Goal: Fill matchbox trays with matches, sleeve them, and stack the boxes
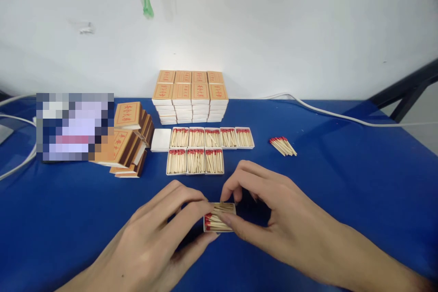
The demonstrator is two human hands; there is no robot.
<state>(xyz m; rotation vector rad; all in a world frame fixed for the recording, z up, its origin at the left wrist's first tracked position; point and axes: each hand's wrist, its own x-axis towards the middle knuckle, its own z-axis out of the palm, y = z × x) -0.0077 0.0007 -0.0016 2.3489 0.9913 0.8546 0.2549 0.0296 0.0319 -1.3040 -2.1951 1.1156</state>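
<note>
Close to me on the blue table is a white matchbox tray (235,212), lying sideways and filled with red-headed matches (216,224). My left hand (153,232) grips its left end, thumb on the near side and fingers on the far side. From the right, my right hand (280,205) reaches over the tray, its thumb and index finger bent around the matches at the top. Just beyond stand two rows of matchbox trays (195,161) full of matches, heads pointing away from me. A blank white tray (160,140) sits at the left of the back row.
Closed matchboxes (190,93) are stacked in a block against the wall. More matchbox sleeves (128,116) lean in a loose pile at left, beside a pixelated object (75,125). A small heap of loose matches (283,146) lies right. A white cable (328,109) runs along the back.
</note>
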